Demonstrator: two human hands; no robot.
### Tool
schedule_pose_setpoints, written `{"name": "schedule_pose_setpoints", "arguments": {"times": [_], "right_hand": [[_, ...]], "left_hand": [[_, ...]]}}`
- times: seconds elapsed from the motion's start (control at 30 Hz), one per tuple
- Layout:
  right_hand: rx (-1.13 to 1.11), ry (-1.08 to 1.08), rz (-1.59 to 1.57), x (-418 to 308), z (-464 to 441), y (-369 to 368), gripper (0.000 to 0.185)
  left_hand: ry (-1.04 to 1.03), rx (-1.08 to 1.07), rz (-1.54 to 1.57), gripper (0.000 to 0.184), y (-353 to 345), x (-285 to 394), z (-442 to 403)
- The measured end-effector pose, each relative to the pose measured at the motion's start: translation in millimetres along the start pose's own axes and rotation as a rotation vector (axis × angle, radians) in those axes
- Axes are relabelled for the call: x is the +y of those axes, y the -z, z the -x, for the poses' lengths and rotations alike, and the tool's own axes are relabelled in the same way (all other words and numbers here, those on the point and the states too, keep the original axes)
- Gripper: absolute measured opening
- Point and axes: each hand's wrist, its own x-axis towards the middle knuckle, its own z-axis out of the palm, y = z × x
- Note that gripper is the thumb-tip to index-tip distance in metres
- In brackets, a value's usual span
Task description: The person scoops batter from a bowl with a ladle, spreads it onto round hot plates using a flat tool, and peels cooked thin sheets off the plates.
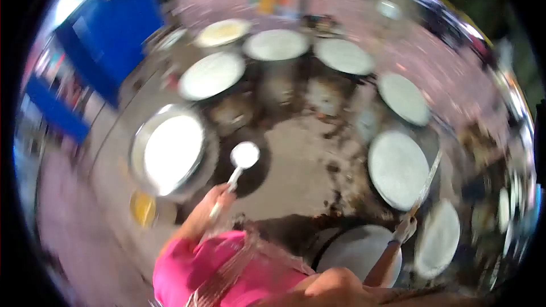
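A ring of broad, round white surfaces [277, 45] is spread across the frame, from upper left round to lower right. The upper left is filled by a blue panel [122, 20], and the lower centre by a pink garment [227, 264]. At left centre a metal basin [138, 150] is seen, by which a bright white mass [173, 150] is held.

At right centre a long, thin stick [429, 179] is slanted along the edge of one round surface; whether that surface is touched cannot be told. Left of centre, just beside the basin, a ladle [245, 154] is held out, its bowl filled with white. Below the basin a yellow container [143, 208] is placed.

The ladle's handle is wrapped by the closed fingers of the left hand [219, 198]. The stick's lower end is gripped in the right hand [404, 229], its fingers curled but blurred.
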Motion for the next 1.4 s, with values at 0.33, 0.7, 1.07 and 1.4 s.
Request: {"name": "schedule_pose_setpoints", "arguments": {"times": [0.33,0.7,1.07,1.4], "right_hand": [[-1.015,1.247,0.802,-160,329,-396,0.042],[-1.199,1.330,1.206,-121,551,-525,0.031],[-0.966,1.257,0.852,-86,585,-387,0.041],[-0.460,1.734,0.092,-267,595,-421,0.033]], "left_hand": [[-0.740,0.023,-0.189,0.049,142,95,167],[-0.294,0.565,0.335,0.008,308,283,143],[-0.338,0.163,0.313,0.015,104,255,294],[-0.808,0.105,-0.271,0.023,-88,234,455]]}}
